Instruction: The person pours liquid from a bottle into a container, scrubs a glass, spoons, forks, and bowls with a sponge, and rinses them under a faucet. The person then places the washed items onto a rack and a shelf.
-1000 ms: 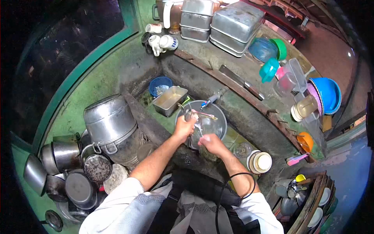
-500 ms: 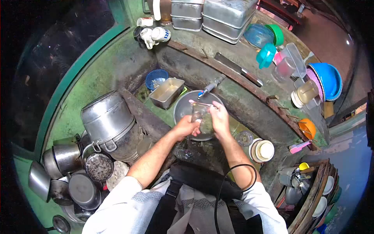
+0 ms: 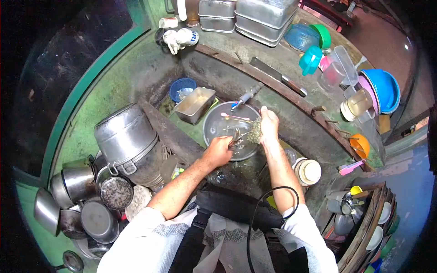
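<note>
The left hand [image 3: 218,151] clasps metal cutlery [image 3: 236,138] over the grey basin [image 3: 215,129], the right hand [image 3: 269,123] holding a scrubber [image 3: 254,132] just right of it, and a slack, wet grip could let a piece slip in

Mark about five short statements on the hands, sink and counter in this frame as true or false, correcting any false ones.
1. The left hand holds cutlery over the basin. True.
2. The right hand holds a cup. False: the right hand holds a scrubber.
3. The tray stands between the small blue tub and the basin. True.
4. The knife lies inside the basin. False: the knife lies on the counter, beyond the tap.
5. The tap reaches over the basin's far edge. True.
</note>
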Motion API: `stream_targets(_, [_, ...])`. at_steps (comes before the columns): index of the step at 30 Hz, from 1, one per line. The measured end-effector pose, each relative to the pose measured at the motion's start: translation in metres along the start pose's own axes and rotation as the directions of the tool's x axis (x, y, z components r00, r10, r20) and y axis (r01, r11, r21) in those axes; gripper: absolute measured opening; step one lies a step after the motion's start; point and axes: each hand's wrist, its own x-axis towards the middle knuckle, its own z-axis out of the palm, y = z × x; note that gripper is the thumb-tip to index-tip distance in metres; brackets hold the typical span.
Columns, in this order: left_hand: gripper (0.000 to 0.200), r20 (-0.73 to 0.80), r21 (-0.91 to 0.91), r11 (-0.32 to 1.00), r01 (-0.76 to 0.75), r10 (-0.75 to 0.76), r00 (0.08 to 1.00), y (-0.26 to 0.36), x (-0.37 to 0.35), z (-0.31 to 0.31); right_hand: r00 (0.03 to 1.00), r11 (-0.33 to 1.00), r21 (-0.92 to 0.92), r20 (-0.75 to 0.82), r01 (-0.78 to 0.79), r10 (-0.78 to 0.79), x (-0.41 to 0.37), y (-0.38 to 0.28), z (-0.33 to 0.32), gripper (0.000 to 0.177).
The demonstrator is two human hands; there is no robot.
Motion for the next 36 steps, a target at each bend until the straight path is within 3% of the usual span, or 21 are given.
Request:
stream_targets(3, [0.018,0.030,0.070,0.998,0.006,-0.008,1.000,-0.003,0.000,-0.006,0.957,0.893,0.353,0.171,-0.280,0.233,-0.044,-0.031,0.011,0.027])
stream_targets(4, [0.018,0.046,0.092,0.996,-0.020,0.016,0.999,-0.004,0.000,-0.008,0.987,0.976,0.174,-0.065,-0.134,0.147,-0.049,-0.014,0.023,0.027])
stream_targets(6, [0.020,0.074,0.138,0.990,-0.012,0.002,0.997,-0.009,-0.004,0.000,0.992,0.984,-0.168,-0.099,0.057,-0.074,-0.029,0.013,0.011,0.028])
stream_targets(9, [0.021,0.060,0.123,0.988,-0.096,0.089,0.994,-0.017,-0.006,0.004,0.990,0.996,-0.088,-0.140,-0.031,0.018,0.022,0.030,-0.031,0.031])
stream_targets(10, [0.021,0.059,0.122,0.988,-0.099,0.092,0.994,-0.019,-0.005,0.001,0.984,0.974,0.198,-0.117,-0.110,0.135,0.027,0.020,-0.045,0.034])
stream_targets(11, [0.019,0.159,-0.085,0.991,0.101,-0.086,0.984,-0.019,-0.005,-0.002,0.962,0.911,0.359,-0.098,-0.203,0.253,0.024,0.007,-0.053,0.035])
stream_targets(13, [0.025,0.460,-0.439,0.685,0.581,-0.383,0.801,-0.004,-0.004,-0.016,0.921,0.711,0.610,0.083,-0.350,0.382,0.009,-0.002,-0.053,0.039])
stream_targets(14, [0.025,0.457,-0.441,0.687,0.577,-0.381,0.803,-0.002,-0.001,-0.017,0.904,0.545,0.722,0.324,-0.427,0.279,-0.006,0.002,-0.042,0.036])
stream_targets(16, [0.025,0.604,-0.621,0.349,0.702,-0.359,0.712,0.002,0.001,-0.012,0.934,0.719,0.603,0.146,-0.345,0.326,-0.056,-0.025,-0.001,0.036])
stream_targets(18, [0.023,0.652,-0.604,0.295,0.740,-0.351,0.672,-0.004,0.003,-0.001,0.948,0.701,0.638,0.236,-0.318,0.216,-0.052,0.000,0.002,0.046])
stream_targets(19, [0.022,0.648,-0.610,0.267,0.746,-0.373,0.664,-0.001,0.005,0.000,0.994,0.887,0.450,0.078,-0.107,0.080,-0.050,0.005,0.006,0.045])
stream_targets(22, [0.019,0.667,-0.614,0.191,0.766,-0.393,0.633,0.001,0.013,-0.002,0.992,0.884,0.462,-0.127,0.070,-0.012,-0.037,0.003,0.013,0.043])
stream_targets(25, [0.015,0.772,-0.632,-0.093,0.769,-0.165,0.614,-0.015,0.019,0.001,0.994,0.840,0.538,0.107,-0.070,0.015,-0.056,-0.023,0.022,0.035])
stream_targets(27, [0.013,0.709,-0.659,0.027,0.751,-0.310,0.633,-0.007,0.023,0.001,0.980,0.842,0.536,0.194,-0.064,-0.049,-0.048,-0.021,0.019,0.033])
stream_targets(29, [0.012,0.470,-0.715,0.277,0.642,-0.490,0.735,0.003,0.024,0.006,0.999,0.940,0.341,0.023,0.030,-0.040,-0.038,-0.019,0.019,0.030])
stream_targets(30, [0.012,0.475,-0.712,0.273,0.647,-0.492,0.730,0.003,0.023,0.012,0.999,0.940,0.340,0.020,0.025,-0.034,-0.034,-0.017,0.017,0.030])
stream_targets(31, [0.012,0.288,-0.667,0.545,0.508,-0.440,0.851,0.002,0.024,0.018,0.951,0.950,-0.112,-0.075,0.291,-0.301,-0.025,-0.018,0.015,0.031])
stream_targets(32, [0.011,0.111,-0.547,0.771,0.327,-0.320,0.941,0.008,0.027,0.017,0.827,0.703,-0.549,-0.037,0.452,-0.560,-0.012,-0.017,0.013,0.034])
stream_targets(33, [0.009,0.113,-0.482,0.802,0.353,-0.343,0.933,0.012,0.027,0.011,0.686,0.349,-0.815,0.080,0.463,-0.723,0.007,-0.009,0.011,0.040])
stream_targets(34, [0.009,0.109,-0.484,0.802,0.350,-0.341,0.934,0.009,0.031,0.008,0.683,0.345,-0.815,0.083,0.466,-0.726,0.017,-0.015,0.006,0.040])
stream_targets(36, [0.008,0.137,-0.431,0.839,0.333,-0.304,0.943,-0.001,0.029,0.001,0.777,0.719,-0.542,-0.178,0.435,-0.604,0.031,-0.027,-0.013,0.039])
